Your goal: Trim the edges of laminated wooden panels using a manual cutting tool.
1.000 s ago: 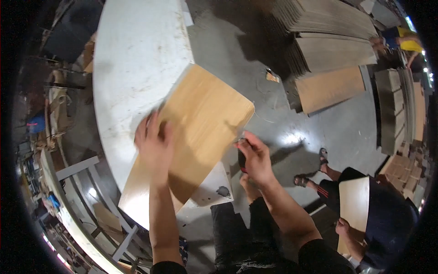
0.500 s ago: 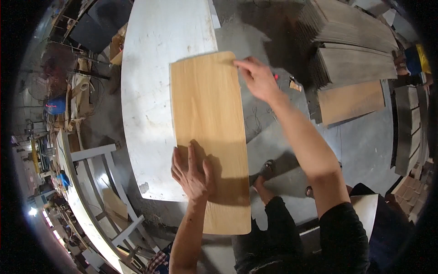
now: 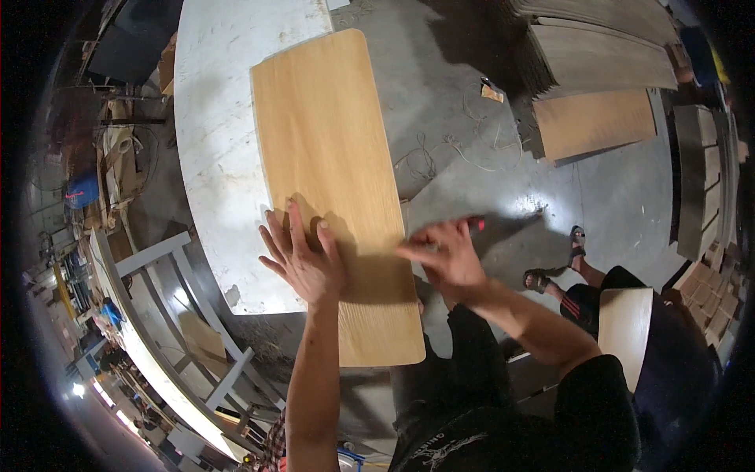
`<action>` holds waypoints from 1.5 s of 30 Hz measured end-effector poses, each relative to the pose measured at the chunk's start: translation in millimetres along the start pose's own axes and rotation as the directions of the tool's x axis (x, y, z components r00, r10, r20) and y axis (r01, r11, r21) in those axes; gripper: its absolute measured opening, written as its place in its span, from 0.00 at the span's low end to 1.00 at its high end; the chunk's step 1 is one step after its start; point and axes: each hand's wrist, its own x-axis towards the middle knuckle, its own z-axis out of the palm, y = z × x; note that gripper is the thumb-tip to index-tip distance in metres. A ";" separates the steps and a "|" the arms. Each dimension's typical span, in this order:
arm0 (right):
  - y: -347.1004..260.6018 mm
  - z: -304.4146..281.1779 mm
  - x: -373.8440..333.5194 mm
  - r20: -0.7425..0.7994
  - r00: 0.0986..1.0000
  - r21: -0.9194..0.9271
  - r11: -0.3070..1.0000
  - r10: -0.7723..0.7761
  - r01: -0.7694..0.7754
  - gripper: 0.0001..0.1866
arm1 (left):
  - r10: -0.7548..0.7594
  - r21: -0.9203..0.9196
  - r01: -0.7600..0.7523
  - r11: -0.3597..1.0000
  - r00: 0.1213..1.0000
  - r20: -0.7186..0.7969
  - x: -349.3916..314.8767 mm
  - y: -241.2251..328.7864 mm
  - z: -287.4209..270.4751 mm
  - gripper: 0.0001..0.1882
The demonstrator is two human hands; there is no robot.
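Note:
A long, light wood-grain board (image 3: pixel 322 134) with rounded corners lies on a worn white tabletop (image 3: pixel 216 157), its near end jutting past the table's edge. My left hand (image 3: pixel 307 256) rests flat on the board with its fingers spread. At the board's right long edge, my right hand (image 3: pixel 448 256) is closed around a small tool with a red end (image 3: pixel 478 224). The rest of that tool is hidden in my fingers, so its kind does not show.
Stacked grey-brown sheets (image 3: pixel 602 55) stand at the far right, beside a brown panel (image 3: pixel 594 126). A co-worker in dark clothing (image 3: pixel 668 346) is at the lower right with a pale board (image 3: pixel 625 330). A grey frame (image 3: pixel 197 315) stands left. Thin cords (image 3: pixel 429 157) lie on the floor.
My right hand has slid from the board's far right corner down along its right edge toward me. My left hand stays flat on the board. The whole view has shifted a little.

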 end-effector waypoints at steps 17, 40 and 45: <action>-23.6 12.9 -14.8 -0.183 0.970 -0.044 0.985 0.158 -0.168 0.21 | 0.830 -0.012 -0.841 0.542 0.532 0.169 -2.0 -18.7 -13.2 0.37; -127.1 71.2 -204.6 -0.346 0.848 0.004 0.904 0.401 -0.426 0.24 | 0.952 -0.198 -0.973 -0.119 -0.168 0.256 9.6 -15.7 -20.9 0.38; -163.0 105.0 -220.9 -0.517 0.693 0.048 0.825 0.503 -0.563 0.23 | 0.967 -0.153 -0.987 -0.038 -0.075 0.243 -2.6 -7.7 -22.6 0.37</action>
